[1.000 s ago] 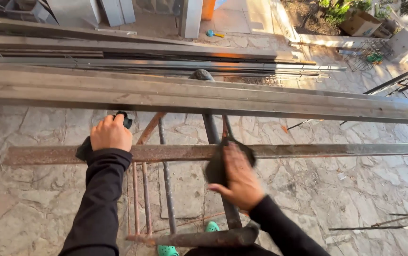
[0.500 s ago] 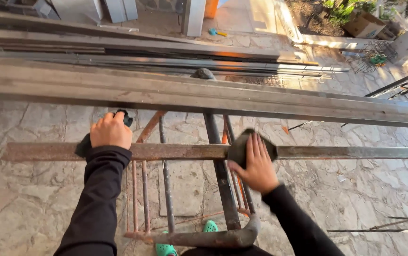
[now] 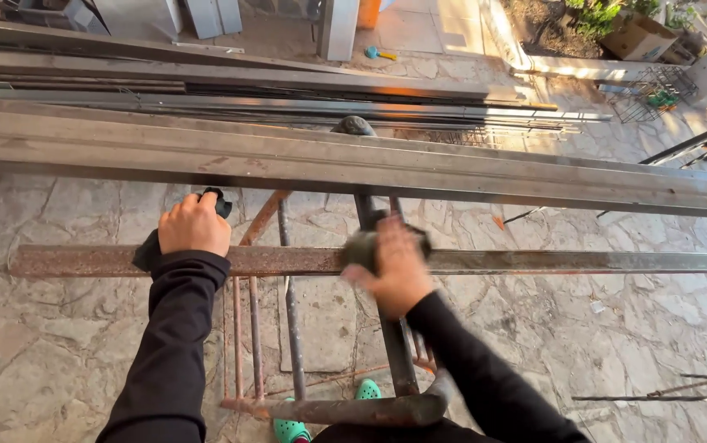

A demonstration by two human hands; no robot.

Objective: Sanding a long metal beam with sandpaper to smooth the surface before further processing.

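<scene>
A single view is recorded, taken from a camera worn on the head. It is aimed steeply down and forward over both outstretched arms, with the rusty steel bar (image 3: 534,262) crossing the frame at close range. Stone paving (image 3: 58,353) is seen below; stacked metal profiles (image 3: 288,107) lie farther ahead.

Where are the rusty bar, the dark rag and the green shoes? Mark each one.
rusty bar (image 3: 82,261), head view, on its bare left stretch.
dark rag (image 3: 359,246), head view, on the part showing left of the right hand.
green shoes (image 3: 289,430), head view, on the left shoe's toe.
</scene>
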